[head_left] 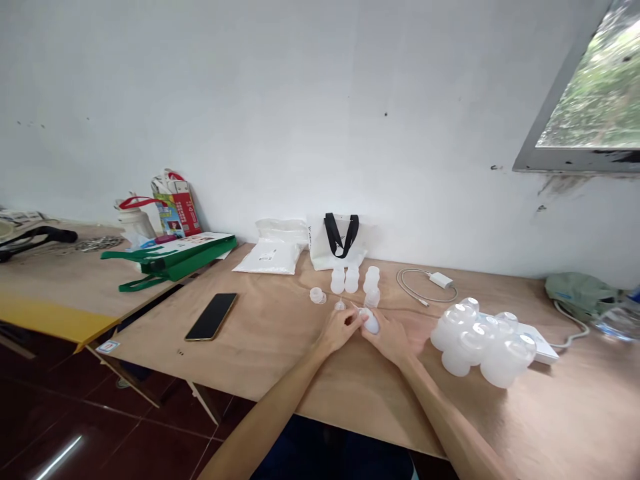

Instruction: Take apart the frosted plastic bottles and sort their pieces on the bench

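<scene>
White container [371, 323], clasped by left hand [340, 332] and right hand [389, 337] together, looks mid-handling, with small bottles [352, 280] standing beyond and a bottle cluster [473, 343] seemingly untouched.

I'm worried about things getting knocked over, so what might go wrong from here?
The white container in the right hand, with the left hand close against it, might slip and knock the translucent containers just beyond. The right forearm could bump the clustered bottles to its right, perhaps shifting them.
</scene>
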`<state>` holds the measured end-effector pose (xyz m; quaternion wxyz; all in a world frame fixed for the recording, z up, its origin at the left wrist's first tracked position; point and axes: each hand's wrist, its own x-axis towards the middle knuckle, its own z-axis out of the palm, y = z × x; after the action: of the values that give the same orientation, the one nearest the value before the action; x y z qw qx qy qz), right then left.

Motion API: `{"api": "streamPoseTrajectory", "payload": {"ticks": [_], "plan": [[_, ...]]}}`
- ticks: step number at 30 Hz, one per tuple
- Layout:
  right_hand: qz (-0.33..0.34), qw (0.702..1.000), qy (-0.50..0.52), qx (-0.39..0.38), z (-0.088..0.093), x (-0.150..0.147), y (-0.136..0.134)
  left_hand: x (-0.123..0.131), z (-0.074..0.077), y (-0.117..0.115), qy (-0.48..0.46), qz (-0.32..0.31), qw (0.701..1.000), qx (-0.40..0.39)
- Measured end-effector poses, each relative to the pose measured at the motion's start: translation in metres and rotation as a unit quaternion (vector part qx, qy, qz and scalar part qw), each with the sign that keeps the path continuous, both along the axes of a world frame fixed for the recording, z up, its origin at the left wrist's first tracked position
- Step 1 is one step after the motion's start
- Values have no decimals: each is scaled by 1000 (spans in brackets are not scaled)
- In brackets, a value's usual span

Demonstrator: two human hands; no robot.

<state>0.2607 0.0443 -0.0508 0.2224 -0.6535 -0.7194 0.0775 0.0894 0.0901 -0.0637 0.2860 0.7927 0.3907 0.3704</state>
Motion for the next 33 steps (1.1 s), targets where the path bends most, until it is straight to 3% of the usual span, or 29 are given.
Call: {"api": "streamPoseTrajectory", "payload": {"ticks": [3,7,13,18,22,27,33], "plan": [[6,1000,-27,-3,3,-2,-1,-1,-1,1,-1,6,1000,-14],[45,999,23,-1,0,-1,0,-2,0,-1,-28,-53,998,-20],[14,998,69,5,-5,1,4,-1,1,1,-20,-29,999,-36],[41,998,40,-15,1,0,1,-1,1,0,-57,-68,995,-38],[27,999,-16,-29,3,-5,-1,-2,-2,3,-25,-27,999,-13],[-2,998,-57,-20,5,-10,-3,-4,-4,8,-24,5,999,-40],[-10,997,-74,-20,7,-10,-4,-2,1,3,-56,-55,996,-34]]}}
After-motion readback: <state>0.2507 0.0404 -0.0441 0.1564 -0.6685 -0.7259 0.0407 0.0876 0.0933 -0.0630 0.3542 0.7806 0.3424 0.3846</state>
